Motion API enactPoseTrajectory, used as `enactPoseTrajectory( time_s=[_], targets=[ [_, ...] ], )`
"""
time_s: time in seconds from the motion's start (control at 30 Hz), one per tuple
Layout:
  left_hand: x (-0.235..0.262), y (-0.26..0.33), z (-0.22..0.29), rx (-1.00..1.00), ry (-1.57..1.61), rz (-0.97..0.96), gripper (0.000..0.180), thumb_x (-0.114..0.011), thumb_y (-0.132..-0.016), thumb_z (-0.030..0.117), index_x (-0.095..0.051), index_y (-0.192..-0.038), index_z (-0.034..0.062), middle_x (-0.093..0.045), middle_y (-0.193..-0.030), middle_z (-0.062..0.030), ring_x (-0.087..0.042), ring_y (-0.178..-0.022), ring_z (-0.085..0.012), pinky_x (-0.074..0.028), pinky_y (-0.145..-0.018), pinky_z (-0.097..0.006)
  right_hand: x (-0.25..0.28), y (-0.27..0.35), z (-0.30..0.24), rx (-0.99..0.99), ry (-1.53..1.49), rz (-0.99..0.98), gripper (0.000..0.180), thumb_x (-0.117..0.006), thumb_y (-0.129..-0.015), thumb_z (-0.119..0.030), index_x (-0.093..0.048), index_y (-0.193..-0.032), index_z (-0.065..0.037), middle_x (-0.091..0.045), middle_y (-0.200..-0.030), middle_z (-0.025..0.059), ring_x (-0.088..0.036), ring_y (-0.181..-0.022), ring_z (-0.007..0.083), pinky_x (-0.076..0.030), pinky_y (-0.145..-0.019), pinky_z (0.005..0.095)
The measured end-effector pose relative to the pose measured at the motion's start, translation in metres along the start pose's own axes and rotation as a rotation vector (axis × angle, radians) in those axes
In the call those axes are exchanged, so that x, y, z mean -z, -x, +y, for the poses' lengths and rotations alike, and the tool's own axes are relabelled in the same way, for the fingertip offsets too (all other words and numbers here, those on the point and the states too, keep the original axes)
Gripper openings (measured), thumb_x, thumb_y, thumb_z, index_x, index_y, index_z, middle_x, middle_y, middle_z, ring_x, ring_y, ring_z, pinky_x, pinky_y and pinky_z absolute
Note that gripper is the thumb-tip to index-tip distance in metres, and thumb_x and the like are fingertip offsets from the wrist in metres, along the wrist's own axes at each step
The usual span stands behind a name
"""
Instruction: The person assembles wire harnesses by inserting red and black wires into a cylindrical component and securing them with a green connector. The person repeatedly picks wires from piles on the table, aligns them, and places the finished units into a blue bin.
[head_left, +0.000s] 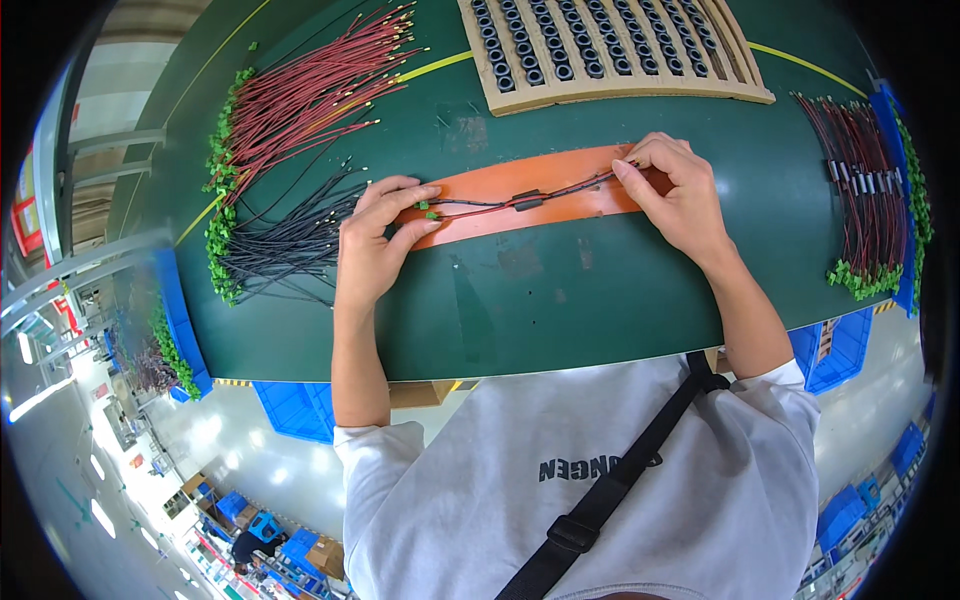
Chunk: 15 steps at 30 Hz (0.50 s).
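Grey shirt point(600, 500) with a black strap fills the lower frame, nearest the lens. Beyond it, on the green table point(560, 300), an orange strip point(560, 190) lies crosswise, seemingly a guide for laying wires straight. Left hand point(375, 240) pinches the green-connector end of a wire pair point(500, 203); right hand point(675, 190) pinches the far end, keeping it taut along the strip. Red wires point(310, 90) and black wires point(290, 240) fan out left; finished harnesses point(865, 200) right; tray of black rings point(600, 45) behind.
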<state>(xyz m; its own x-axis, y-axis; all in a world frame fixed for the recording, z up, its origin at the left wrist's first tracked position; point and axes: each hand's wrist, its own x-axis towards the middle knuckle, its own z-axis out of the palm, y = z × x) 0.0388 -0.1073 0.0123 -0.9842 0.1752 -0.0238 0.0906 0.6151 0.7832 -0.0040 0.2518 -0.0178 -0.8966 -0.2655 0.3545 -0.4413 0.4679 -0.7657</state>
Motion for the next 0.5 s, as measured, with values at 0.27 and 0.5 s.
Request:
enactPoseTrajectory(
  time_s=[0.27,0.5],
  targets=[
    [-0.006,-0.004,0.033,-0.220,-0.132,0.139,0.037,-0.079,-0.078,-0.001,-0.074,-0.114,0.0033,-0.067,-0.129,-0.0135,-0.060,-0.123,-0.0314,-0.047,-0.107,-0.041,0.008,0.004,0.005,0.060,0.185,-0.052,0.021,-0.073,-0.090,-0.012,-0.060,-0.076,-0.006,-0.057,-0.068,0.0018,-0.052,-0.068,0.0201,-0.042,-0.079,0.0356],
    [-0.046,-0.017,0.068,-0.267,-0.138,0.027,0.029,-0.080,-0.083,-0.001,-0.072,-0.110,0.0003,-0.071,-0.110,-0.0112,-0.071,-0.084,-0.0172,-0.058,-0.075,-0.029,0.008,0.005,0.008,0.064,0.172,-0.039,0.022,-0.074,-0.090,-0.013,-0.060,-0.074,-0.006,-0.057,-0.068,0.0034,-0.053,-0.069,0.0215,-0.043,-0.079,0.0366]
  ],
)
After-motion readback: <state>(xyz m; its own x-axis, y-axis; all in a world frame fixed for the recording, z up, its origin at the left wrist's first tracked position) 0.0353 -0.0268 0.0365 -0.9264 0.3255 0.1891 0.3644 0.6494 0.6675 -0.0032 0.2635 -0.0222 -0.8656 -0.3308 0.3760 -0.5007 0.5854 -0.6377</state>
